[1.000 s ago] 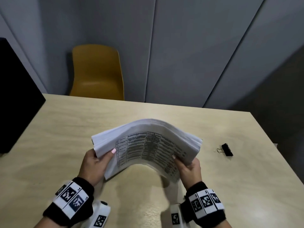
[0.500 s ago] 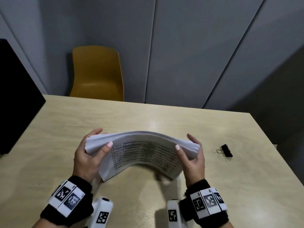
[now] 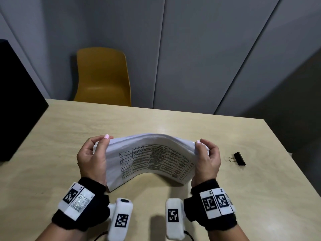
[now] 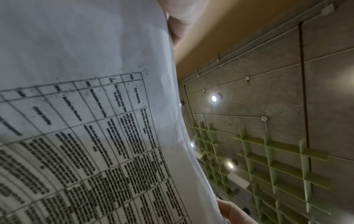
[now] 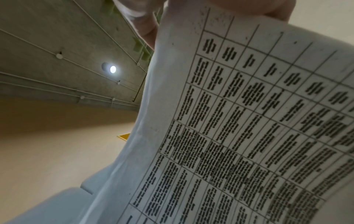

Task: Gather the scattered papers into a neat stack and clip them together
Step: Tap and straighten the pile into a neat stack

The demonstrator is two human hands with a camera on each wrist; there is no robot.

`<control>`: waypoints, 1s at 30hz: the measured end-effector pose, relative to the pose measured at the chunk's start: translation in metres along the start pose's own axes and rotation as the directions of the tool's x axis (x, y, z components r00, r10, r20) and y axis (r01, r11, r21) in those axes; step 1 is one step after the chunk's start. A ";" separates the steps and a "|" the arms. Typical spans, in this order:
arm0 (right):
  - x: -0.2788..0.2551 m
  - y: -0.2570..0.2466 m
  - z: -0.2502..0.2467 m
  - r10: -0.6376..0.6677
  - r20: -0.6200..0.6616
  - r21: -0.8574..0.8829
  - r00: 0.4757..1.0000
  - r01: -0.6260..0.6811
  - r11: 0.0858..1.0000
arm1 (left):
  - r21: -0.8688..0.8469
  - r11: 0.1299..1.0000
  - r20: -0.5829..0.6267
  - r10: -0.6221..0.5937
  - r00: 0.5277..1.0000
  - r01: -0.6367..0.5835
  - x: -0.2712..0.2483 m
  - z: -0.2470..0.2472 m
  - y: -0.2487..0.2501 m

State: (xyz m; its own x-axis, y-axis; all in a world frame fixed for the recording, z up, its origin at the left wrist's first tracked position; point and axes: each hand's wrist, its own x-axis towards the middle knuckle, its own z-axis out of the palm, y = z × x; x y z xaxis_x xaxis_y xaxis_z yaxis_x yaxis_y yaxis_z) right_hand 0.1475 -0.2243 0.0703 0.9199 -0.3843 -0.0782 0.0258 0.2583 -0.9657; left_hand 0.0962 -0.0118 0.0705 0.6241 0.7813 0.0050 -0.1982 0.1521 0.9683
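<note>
A thick stack of white papers (image 3: 152,159) with a printed table on its near face stands on edge over the table, bowed upward in the middle. My left hand (image 3: 93,155) grips its left end, fingers curled over the top edge. At the other end my right hand (image 3: 206,157) grips it the same way. The wrist views show the printed sheet close up (image 4: 86,136) (image 5: 249,121) with fingertips at its edge. A black binder clip (image 3: 239,158) lies on the table to the right of my right hand, apart from it.
The light wooden table (image 3: 69,140) ends at a far edge with a yellow chair (image 3: 104,77) behind it. A black panel (image 3: 15,101) stands at the table's left edge. Grey wall panels fill the background.
Both hands have moved from under the stack's near corners to its two ends, fingers over the top. The stack has tipped from lying bowed to standing more on edge.
</note>
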 end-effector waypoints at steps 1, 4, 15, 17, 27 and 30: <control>-0.001 0.002 -0.001 -0.024 0.006 0.003 1.000 0.024 1.000 | -0.002 1.000 0.005 0.024 1.000 -0.024 -0.001 -0.001 0.000; -0.002 0.005 -0.005 -0.068 0.012 -0.010 0.998 0.068 0.998 | 0.010 0.996 0.017 0.086 0.996 -0.086 -0.003 -0.003 -0.003; 0.004 0.001 -0.003 -0.176 -0.014 -0.109 0.984 0.173 0.979 | 0.116 0.986 -0.055 0.125 0.991 -0.118 0.000 0.001 -0.004; 0.005 0.004 -0.003 -0.159 -0.016 -0.133 0.987 0.155 0.979 | 0.125 0.986 -0.056 0.119 0.991 -0.112 0.002 0.001 -0.007; 0.006 0.005 -0.004 -0.253 0.036 -0.078 0.967 0.255 0.964 | 0.128 0.984 -0.054 0.132 0.990 -0.124 0.000 0.003 -0.005; 0.004 0.005 -0.005 -0.274 0.088 -0.084 0.958 0.282 0.956 | 0.162 0.979 -0.039 0.133 0.990 -0.125 -0.001 0.002 -0.006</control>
State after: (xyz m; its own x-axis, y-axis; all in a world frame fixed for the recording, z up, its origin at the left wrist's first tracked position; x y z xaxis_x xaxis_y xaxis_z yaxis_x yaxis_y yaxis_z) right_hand 0.1496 -0.2288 0.0636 0.9083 -0.3606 0.2120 0.2509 0.0642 -0.9659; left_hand 0.0989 -0.0147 0.0651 0.5626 0.8174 0.1242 -0.1500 -0.0468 0.9876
